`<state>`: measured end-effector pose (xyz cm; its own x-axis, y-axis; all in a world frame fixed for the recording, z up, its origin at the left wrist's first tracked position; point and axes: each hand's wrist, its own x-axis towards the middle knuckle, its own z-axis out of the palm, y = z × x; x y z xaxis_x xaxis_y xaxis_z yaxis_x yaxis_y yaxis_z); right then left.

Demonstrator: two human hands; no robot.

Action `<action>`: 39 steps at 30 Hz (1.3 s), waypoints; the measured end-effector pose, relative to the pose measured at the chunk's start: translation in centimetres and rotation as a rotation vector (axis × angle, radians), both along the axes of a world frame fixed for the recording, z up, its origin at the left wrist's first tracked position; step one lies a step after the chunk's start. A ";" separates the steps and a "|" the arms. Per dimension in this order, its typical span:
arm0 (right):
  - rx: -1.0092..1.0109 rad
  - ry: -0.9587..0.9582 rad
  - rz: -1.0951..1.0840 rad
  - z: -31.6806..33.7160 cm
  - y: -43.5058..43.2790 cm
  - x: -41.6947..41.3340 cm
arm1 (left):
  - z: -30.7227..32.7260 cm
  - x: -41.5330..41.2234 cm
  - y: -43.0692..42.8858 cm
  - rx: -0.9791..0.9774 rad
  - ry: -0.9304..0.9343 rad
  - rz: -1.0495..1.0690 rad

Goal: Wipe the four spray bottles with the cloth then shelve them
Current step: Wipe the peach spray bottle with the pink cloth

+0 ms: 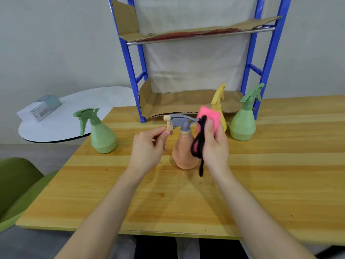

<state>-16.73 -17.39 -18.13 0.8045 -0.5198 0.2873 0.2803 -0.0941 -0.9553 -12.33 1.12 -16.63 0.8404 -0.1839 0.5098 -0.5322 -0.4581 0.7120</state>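
- An orange spray bottle (183,154) with a grey spray head stands upright on the wooden surface (168,199), in the middle and close to the person.
- The left grip (149,146), a bare hand, pinches the bottle's pale trigger between thumb and curled fingers.
- The right grip (214,144) is clenched on a folded pink cloth (207,116), held just beside the bottle's neck. A black cord (198,146) loops down from the cloth across the bottle's side.
- Judging by its look, the bottle is light, stiff plastic with a smooth, rather slippery body. Whether it holds liquid cannot be told.
- The narrow neck under the spray head looks like the surest place to take hold. The trigger alone gives little control and might squirt if squeezed.
- The wide base should keep it steady while the cloth rubs it.
- A yellow spray bottle (218,99) stands just behind the cloth, partly hidden by it.
- A green spray bottle (242,124) stands to the right, near the rack's blue leg. Another green spray bottle (102,137) stands well apart on the left.
- All four bottles are on the surface, so shelving is not yet done.
- Behind them rises a blue metal shelf rack (130,58); its two shelves are lined with cardboard (186,103) and hold no bottles.
- To the far left are a round white table (84,101) carrying a small box (40,109) and part of a green chair (16,184).
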 end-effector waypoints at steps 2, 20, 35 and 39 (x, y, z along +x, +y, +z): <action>-0.159 -0.041 0.081 1.2 1.2 0.8 | -0.1 0.0 -0.1 0.008 0.003 0.002; -0.155 0.124 0.346 -0.8 -0.4 -0.4 | 0.3 -0.1 0.0 0.064 0.031 0.016; 0.191 -0.005 0.208 1.4 -2.3 0.8 | 0.9 -0.4 -0.2 0.082 0.033 -0.010; -0.390 0.008 0.258 3.3 -2.4 1.7 | 1.0 -0.6 -0.5 0.081 0.031 -0.028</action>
